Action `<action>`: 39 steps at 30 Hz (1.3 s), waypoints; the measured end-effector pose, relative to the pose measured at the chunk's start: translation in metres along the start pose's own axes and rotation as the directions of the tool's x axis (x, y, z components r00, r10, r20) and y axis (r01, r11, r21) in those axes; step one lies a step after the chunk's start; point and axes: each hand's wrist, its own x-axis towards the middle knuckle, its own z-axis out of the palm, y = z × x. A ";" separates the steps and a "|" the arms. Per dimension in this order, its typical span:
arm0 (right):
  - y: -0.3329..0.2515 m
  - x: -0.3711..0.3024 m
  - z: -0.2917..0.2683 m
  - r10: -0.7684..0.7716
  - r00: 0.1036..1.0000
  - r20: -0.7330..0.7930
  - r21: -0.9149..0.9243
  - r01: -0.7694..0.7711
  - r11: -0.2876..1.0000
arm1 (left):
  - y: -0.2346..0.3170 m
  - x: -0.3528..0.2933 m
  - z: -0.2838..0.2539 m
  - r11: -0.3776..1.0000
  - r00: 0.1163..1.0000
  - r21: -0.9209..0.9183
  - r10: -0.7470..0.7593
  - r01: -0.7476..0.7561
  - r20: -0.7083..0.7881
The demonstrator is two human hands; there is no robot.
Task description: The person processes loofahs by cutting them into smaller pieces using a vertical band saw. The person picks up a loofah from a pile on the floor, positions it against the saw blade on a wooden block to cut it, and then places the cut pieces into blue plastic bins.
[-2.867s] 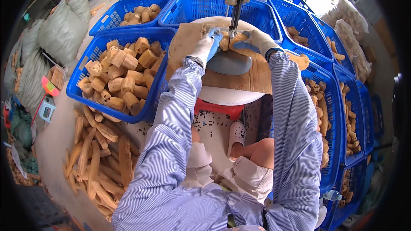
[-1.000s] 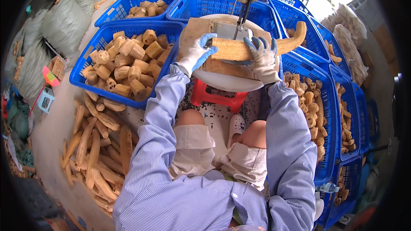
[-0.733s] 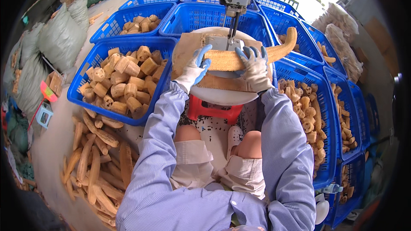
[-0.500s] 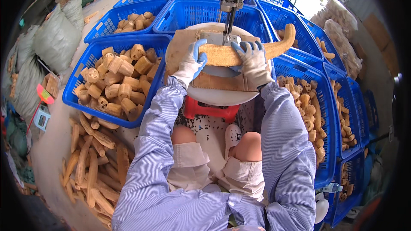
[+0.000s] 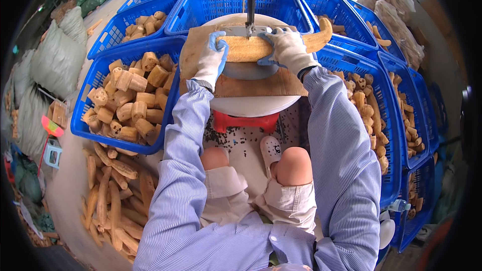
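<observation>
A long dried loofah [image 5: 247,49], curved up at its right end, lies crosswise over a board-covered round table. My left hand [image 5: 213,56], in a white and blue glove, is closed round its left end. My right hand [image 5: 288,49], gloved alike, grips it farther right, and the curved end sticks out past that hand. Between my hands the machine's narrow upright metal part [image 5: 250,17] comes down at the loofah's far edge; whether it cuts in I cannot tell. Brown board [image 5: 261,87] lies under the loofah on the white tabletop [image 5: 251,106].
At left a blue basket [image 5: 120,140] holds short loofah pieces [image 5: 131,98]. Whole loofahs [image 5: 113,206] lie heaped on the floor below it. More blue baskets [image 5: 346,68] stand behind and at right. A red stool [image 5: 241,122] stands under the table, and sacks [image 5: 60,60] at far left.
The view has shifted a little. The loofah and both hands have moved toward the machine's upright part, and the loofah now lies close against it.
</observation>
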 end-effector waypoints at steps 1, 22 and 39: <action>0.006 0.001 0.004 0.023 0.999 0.024 0.005 -0.023 1.000 | -0.005 0.006 0.009 0.999 1.000 0.023 -0.025 0.025 -0.008; 0.029 0.051 0.031 0.046 0.950 0.309 0.403 -0.175 0.898 | 0.015 0.035 -0.014 0.905 0.968 0.346 -0.249 0.245 -0.035; -0.036 -0.127 0.028 -0.151 0.871 -0.467 0.025 0.184 0.983 | 0.117 -0.133 -0.044 0.985 0.963 0.046 -0.174 0.168 0.204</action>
